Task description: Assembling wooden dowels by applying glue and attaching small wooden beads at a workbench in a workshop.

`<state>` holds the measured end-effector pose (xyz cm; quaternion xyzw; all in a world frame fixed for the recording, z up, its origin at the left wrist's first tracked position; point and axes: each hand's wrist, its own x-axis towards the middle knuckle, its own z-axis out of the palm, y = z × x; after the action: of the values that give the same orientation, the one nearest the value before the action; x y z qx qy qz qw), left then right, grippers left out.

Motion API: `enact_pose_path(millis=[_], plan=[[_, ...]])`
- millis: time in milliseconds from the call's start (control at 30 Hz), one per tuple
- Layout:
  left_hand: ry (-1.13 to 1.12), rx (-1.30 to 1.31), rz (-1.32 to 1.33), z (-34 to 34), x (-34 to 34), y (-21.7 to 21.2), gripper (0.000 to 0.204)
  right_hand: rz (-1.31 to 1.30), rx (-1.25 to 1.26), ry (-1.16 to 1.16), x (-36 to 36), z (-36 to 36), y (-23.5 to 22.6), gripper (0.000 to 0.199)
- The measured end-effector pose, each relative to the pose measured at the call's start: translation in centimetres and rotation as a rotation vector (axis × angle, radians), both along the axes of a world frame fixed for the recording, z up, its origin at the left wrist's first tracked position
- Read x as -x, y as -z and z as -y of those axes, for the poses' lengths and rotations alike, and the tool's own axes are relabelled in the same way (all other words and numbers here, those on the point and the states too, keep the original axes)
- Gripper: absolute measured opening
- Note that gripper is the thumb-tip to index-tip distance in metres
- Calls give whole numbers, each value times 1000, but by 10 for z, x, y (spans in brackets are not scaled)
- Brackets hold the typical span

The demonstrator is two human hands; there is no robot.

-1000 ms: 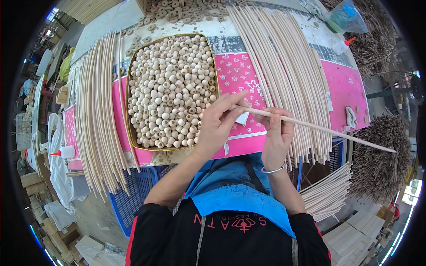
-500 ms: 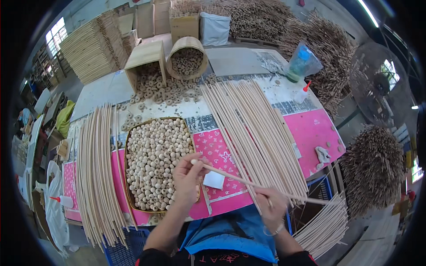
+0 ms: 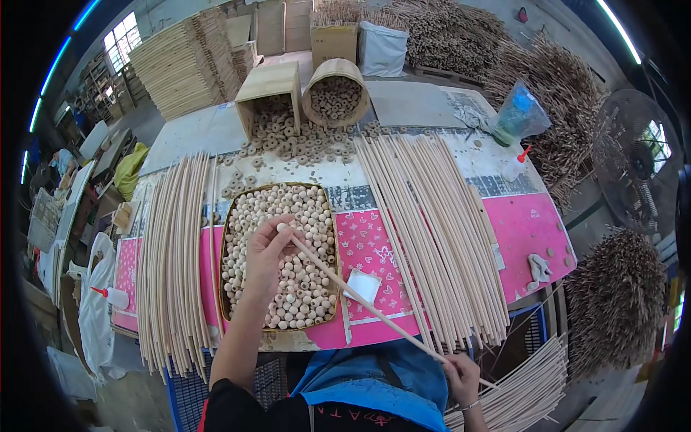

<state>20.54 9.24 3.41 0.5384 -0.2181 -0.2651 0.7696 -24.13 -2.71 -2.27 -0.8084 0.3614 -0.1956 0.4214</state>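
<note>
A long thin wooden stick [image 3: 374,309] slants across my front, from over the bead tray down to the right. At its upper end a round wooden bead [image 3: 281,227] sits between the thumb and fingers of my left hand [image 3: 266,248], closed in a pinch. Whether the bead is fixed on the stick's tip I cannot tell. My right hand [image 3: 462,376] is closed around the stick near its lower end, beside my blue apron [image 3: 374,381]. Beneath my left hand lies a shallow tray [image 3: 335,248] heaped with loose wooden beads [image 3: 270,205].
Sticks lie in rows left [image 3: 173,266] and right [image 3: 439,237] of the tray. A box [image 3: 268,83] and a round tub [image 3: 336,68] spill wooden rings behind it. A small white dish [image 3: 363,286], red-tipped bottles [image 3: 115,297] and a fan [image 3: 637,158] stand around.
My left hand has moved left and up over the beads with the stick's end. My right hand has dropped lower, toward the stick's far end, and the stick slants more steeply.
</note>
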Motion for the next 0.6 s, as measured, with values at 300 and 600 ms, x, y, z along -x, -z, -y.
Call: enact_pose_path(millis=[300, 600], plan=[[9, 194, -69, 28, 20, -30, 30, 50, 417, 129, 9, 9, 8, 9], [432, 225, -3, 81, 21, -20, 53, 156, -128, 121, 48, -9, 20, 18]])
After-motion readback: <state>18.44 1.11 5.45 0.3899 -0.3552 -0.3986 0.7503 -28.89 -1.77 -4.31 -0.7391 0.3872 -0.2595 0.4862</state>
